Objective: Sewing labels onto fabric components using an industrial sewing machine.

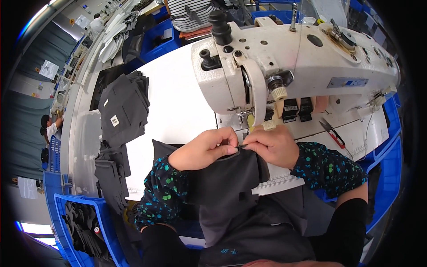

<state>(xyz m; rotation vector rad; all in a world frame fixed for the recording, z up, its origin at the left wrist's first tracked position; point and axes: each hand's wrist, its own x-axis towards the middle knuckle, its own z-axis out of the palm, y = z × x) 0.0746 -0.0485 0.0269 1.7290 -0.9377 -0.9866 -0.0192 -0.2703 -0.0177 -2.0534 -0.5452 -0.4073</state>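
Both hands meet at the top edge of a dark grey fabric piece [231, 178] that lies on the white sewing table [178, 107], directly in front of the needle area of a cream-coloured industrial sewing machine [293, 62]. The left hand [204, 149] is curled, with thumb and fingers pinched shut on the cloth's upper edge. The right hand [273, 144] meets it from the other side, fingertips likewise pressed closed on the same edge, so that the two hands touch at the pinch. Exactly how much cloth sits between the fingers is hard to tell, since the knuckles cover the spot.

The fabric hangs down from the hands over the table's near edge toward the person's lap. Both forearms wear dark sleeves with blue and green flecks. A ruler strip [278, 180] runs along the table edge just below the right wrist. Red-handled thread snips [332, 132] lie on the machine bed to the right of the right hand, apart from it.

To the left, well apart from the hands, a stack of dark grey cut pieces [122, 109] rests on the table, with more dark pieces [111, 173] draped below it. A blue plastic crate [60, 200] holding dark cloth stands at lower left. Another person [51, 127] sits far off at the left edge.
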